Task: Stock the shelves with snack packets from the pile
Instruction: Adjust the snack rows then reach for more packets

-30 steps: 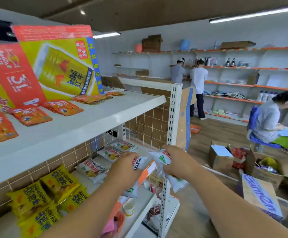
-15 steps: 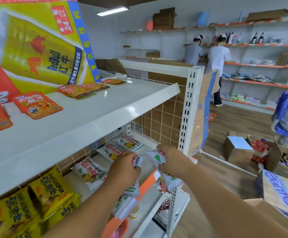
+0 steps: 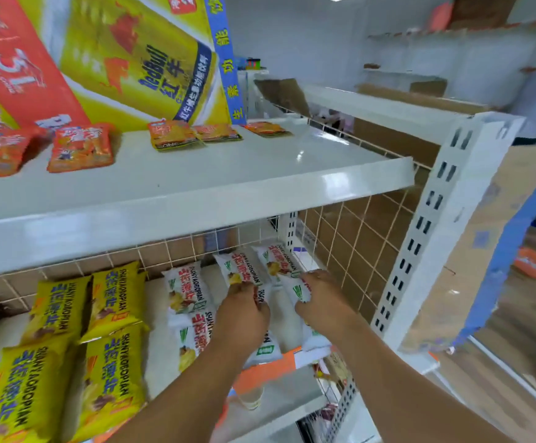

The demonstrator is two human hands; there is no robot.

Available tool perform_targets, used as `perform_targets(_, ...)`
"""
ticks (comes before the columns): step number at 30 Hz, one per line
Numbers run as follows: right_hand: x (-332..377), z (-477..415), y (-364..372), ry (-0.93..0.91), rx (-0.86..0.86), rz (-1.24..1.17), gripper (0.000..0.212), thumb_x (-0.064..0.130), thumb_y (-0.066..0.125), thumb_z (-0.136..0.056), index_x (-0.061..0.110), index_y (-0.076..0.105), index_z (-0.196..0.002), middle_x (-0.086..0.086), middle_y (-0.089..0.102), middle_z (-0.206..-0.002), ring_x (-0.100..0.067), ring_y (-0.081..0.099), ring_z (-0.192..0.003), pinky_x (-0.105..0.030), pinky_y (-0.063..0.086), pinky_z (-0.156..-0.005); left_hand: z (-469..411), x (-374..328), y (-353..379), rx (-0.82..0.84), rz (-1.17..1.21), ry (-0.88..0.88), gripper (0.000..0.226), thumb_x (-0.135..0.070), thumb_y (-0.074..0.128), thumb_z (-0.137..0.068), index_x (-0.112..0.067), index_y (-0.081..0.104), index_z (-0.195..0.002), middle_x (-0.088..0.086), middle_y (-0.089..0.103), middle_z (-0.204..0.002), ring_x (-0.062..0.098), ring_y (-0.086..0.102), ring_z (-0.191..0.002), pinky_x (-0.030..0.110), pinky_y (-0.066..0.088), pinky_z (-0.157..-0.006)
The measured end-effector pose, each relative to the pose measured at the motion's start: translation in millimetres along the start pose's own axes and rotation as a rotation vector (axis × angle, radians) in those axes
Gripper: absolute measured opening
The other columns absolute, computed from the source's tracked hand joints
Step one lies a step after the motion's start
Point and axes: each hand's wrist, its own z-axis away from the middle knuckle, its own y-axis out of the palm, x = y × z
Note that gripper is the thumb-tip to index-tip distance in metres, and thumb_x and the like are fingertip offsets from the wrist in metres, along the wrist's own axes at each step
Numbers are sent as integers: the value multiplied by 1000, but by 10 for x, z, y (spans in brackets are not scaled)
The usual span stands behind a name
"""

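Both my hands reach onto the middle shelf [image 3: 161, 353] under the white top shelf [image 3: 196, 193]. My left hand [image 3: 242, 314] grips a white snack packet [image 3: 266, 345] that lies under it on the shelf. My right hand [image 3: 322, 298] grips another white snack packet [image 3: 302, 290] by its top edge, its lower end near the shelf's front lip. Three more white packets [image 3: 239, 268] lie in a row at the back of this shelf. Yellow snack packets [image 3: 113, 298] fill the shelf's left part.
Orange packets [image 3: 81, 148] lie on the top shelf in front of a large yellow drinks carton [image 3: 139, 55]. A wire grid [image 3: 349, 247] closes the shelf's back and right side. A white slotted upright [image 3: 442, 225] stands right of my hands. Lower shelves sit below.
My view has swung down and closer to the shelving. Both hands have moved forward from in front of the upright onto the middle shelf, each still holding its white packet.
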Motion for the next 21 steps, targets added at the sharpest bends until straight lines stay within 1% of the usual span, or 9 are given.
perform_targets(3,-65,-187,56,-50,12,100,66,30,65,-89,24,42,-150,2,32,-154,-24,55,-124,-34,50,-100,-45,-56,133,-57,-34,-56,35,-32,48,-97,-16,58,-127,7,55,-121,28,63,-102,37,53,-84)
perform_targets(6,-128,-288,150,-89,18,150,66,31,63,-90,27,40,-152,3,29,-157,-24,51,-130,-36,49,-100,-45,-95,251,-97,-135,-111,38,-39,43,-99,-18,54,-129,7,56,-123,32,62,-105,46,51,-93)
perform_targets(9,-212,-325,277,-133,43,185,63,31,57,-92,30,37,-152,4,25,-160,-27,47,-132,-39,48,-102,11,-135,353,-116,-262,-145,47,-47,29,-102,-23,51,-135,7,52,-133,33,61,-108,48,41,-107)
perform_targets(11,-269,-323,360,-140,53,214,63,33,54,-95,31,33,-154,4,19,-163,-28,39,-138,-40,44,-107,48,-147,439,-119,-303,-159,55,-52,17,-101,-27,46,-141,9,44,-144,34,58,-116,47,34,-111)
perform_targets(12,-289,-320,387,-142,45,222,63,35,53,-95,32,31,-154,4,17,-165,-28,35,-142,-40,41,-109,53,-149,465,-115,-293,-162,55,-52,17,-102,-29,43,-145,11,40,-149,35,56,-120,46,33,-111)
perform_targets(14,-318,-319,431,-149,27,238,65,40,52,-96,33,28,-155,3,15,-166,-28,30,-145,-41,39,-112,48,-129,523,-105,-237,-187,51,-50,22,-105,-30,36,-150,13,30,-156,38,51,-127,46,34,-111)
perform_targets(17,-339,-333,452,-155,30,266,67,46,49,-96,34,22,-157,2,11,-168,-28,25,-148,-43,37,-113,65,-132,571,-101,-226,-235,54,-53,22,-105,-31,28,-154,12,21,-161,41,43,-134,48,36,-110)
perform_targets(19,-346,-346,459,-154,35,278,68,47,47,-97,35,19,-158,2,9,-168,-27,23,-149,-44,37,-113,65,-163,581,-87,-235,-264,56,-55,20,-105,-32,22,-156,11,16,-164,41,33,-140,51,35,-111)
perform_targets(21,-341,-377,469,-162,33,300,68,49,46,-97,35,16,-158,2,7,-168,-27,22,-149,-45,37,-113,40,-183,587,-73,-257,-269,59,-55,20,-105,-32,15,-159,11,9,-168,43,21,-148,56,30,-114)
